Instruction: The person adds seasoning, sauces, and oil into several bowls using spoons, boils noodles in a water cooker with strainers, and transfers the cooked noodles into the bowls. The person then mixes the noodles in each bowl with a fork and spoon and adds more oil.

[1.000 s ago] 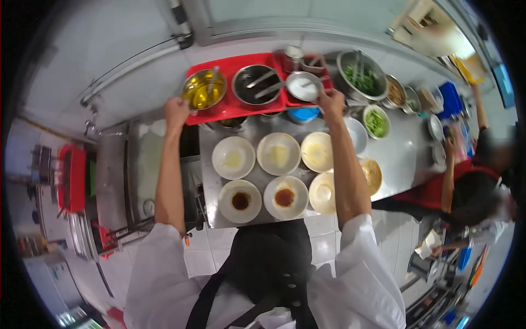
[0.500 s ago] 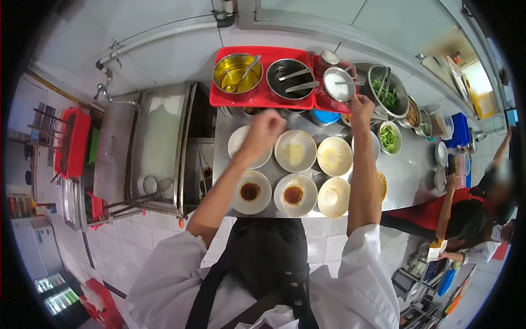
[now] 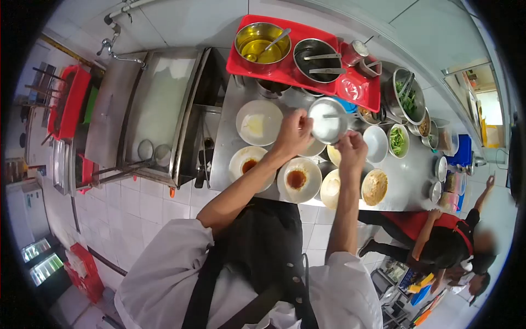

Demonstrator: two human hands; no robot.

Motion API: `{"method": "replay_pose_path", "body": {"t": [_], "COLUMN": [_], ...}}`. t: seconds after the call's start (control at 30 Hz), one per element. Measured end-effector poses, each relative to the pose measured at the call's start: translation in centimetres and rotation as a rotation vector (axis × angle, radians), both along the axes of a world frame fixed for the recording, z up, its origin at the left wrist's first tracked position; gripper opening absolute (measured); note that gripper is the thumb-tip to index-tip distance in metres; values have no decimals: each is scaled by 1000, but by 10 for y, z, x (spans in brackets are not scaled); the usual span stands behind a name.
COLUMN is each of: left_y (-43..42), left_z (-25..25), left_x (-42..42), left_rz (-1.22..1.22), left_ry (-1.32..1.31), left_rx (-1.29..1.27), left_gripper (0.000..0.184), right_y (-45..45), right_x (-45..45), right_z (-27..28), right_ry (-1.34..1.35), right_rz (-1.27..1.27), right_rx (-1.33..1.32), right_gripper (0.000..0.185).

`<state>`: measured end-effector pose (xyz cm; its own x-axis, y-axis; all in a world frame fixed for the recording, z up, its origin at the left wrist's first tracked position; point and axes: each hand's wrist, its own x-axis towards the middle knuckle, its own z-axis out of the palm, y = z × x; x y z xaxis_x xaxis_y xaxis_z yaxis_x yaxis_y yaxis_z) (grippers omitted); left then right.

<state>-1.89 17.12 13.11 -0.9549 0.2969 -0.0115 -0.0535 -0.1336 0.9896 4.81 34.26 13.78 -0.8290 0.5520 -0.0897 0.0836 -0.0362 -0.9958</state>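
A metal bowl of white contents (image 3: 327,122) with a spoon in it is held above the white bowls. My right hand (image 3: 352,148) grips its lower right edge. At its left edge is my left hand (image 3: 295,129), fingers closed; whether they pinch the rim is hard to see. Beneath lie a white bowl with yellowish liquid (image 3: 259,123), a bowl with brown sauce (image 3: 299,180) and a bowl of pale paste (image 3: 375,187). Behind, a red tray (image 3: 234,64) carries a bowl of yellow oil (image 3: 263,45) and a dark-filled bowl (image 3: 316,60).
To the right stand a large bowl of green leaves (image 3: 406,96), a small bowl of chopped greens (image 3: 398,141) and a blue crate (image 3: 460,151). A sink basin (image 3: 162,107) is at left. People in dark and red clothes (image 3: 444,233) are at the lower right.
The metal bowl of white contents has come off the red tray toward me in my right hand. My left hand left the tray's edge and moved right, to the bowl. The view has shifted.
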Motion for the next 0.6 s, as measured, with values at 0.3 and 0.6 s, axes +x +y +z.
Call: {"method": "replay_pose_path", "body": {"t": [0.3, 0.6], "left_y": [-109, -162], "left_z": [-14, -13], "left_x": [34, 36], "left_rz": [184, 361], "left_ry": [-54, 79], "left_rx": [-242, -402], "left_gripper": [18, 19], "right_y": [-95, -144], "right_x": [-50, -67], "right_z": [-18, -53], "right_ry": [58, -42], "right_rz": [39, 193], "right_rx": [240, -67], "right_gripper": [24, 27]}}
